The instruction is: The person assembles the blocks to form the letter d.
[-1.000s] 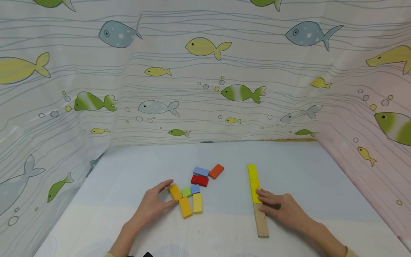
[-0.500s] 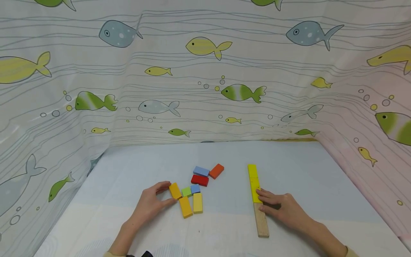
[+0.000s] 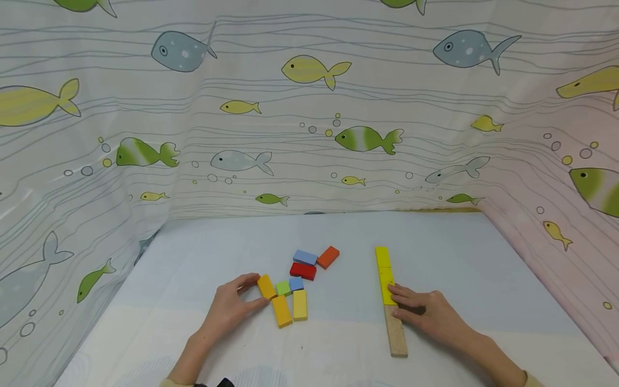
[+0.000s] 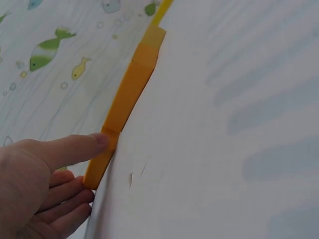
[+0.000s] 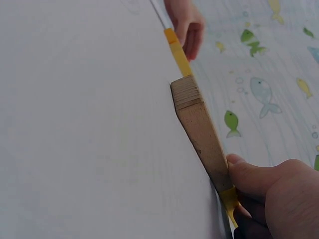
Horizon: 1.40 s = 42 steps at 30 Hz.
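Observation:
In the head view my left hand (image 3: pixel 232 301) lies at the left side of an orange block (image 3: pixel 267 287), with index finger and thumb at its two ends. The left wrist view shows my thumb (image 4: pixel 79 149) against this block and the other fingers at its far end. Below it lies a second orange block (image 3: pixel 282 311), end near end. My right hand (image 3: pixel 430 312) rests at a straight row of two yellow blocks (image 3: pixel 387 285) and a bare wooden block (image 3: pixel 396 333). Its fingertips touch the nearer yellow block; its thumb touches the wooden block.
Beside the orange blocks lie a green cube (image 3: pixel 282 288), a blue cube (image 3: pixel 296 284) and a pale yellow block (image 3: pixel 300 305). Farther back are a red block (image 3: pixel 303 271), a light blue block (image 3: pixel 306 257) and an orange-red block (image 3: pixel 329 257). A fish-print curtain (image 3: pixel 309 161) surrounds the table.

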Available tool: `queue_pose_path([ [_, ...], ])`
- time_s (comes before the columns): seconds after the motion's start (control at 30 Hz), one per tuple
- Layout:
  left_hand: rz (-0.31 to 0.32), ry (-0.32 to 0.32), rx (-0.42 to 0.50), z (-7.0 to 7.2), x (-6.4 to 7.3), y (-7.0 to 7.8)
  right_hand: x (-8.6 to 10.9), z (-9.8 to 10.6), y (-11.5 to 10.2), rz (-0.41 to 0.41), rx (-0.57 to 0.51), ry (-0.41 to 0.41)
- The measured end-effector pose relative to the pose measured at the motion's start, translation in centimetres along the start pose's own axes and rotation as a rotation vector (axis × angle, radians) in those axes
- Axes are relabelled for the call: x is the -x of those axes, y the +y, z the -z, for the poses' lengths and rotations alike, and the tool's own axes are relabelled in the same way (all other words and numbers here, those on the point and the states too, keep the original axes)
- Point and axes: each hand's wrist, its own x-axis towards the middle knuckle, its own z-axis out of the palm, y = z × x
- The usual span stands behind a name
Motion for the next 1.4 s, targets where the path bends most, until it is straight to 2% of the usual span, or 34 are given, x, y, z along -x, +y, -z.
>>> queue_pose_path([
  [0.2,0.008,-0.010,0.003,0.0,0.0,0.1,0.0,0.0,0.0,0.001,-0.010,0.007],
  [0.43,0.031,-0.007,0.027,0.1,0.0,0.3,0.1,0.0,-0.2,0.052,-0.023,0.032],
  [0.63,-0.008,0.047,0.045,0.3,0.0,0.2,0.0,0.2,-0.4,0.061,-0.038,0.031],
  [0.8,-0.022,0.052,0.082,0.3,-0.1,0.5,0.0,0.1,-0.2,0.054,-0.039,0.026],
  [1.1,-0.072,0.032,0.131,-0.5,-0.4,2.9,0.0,0.0,-0.2,0.075,-0.035,0.041],
  [1.4,-0.109,-0.019,0.180,-2.3,-1.2,4.8,0.1,0.1,-0.2,0.073,-0.037,0.045],
])
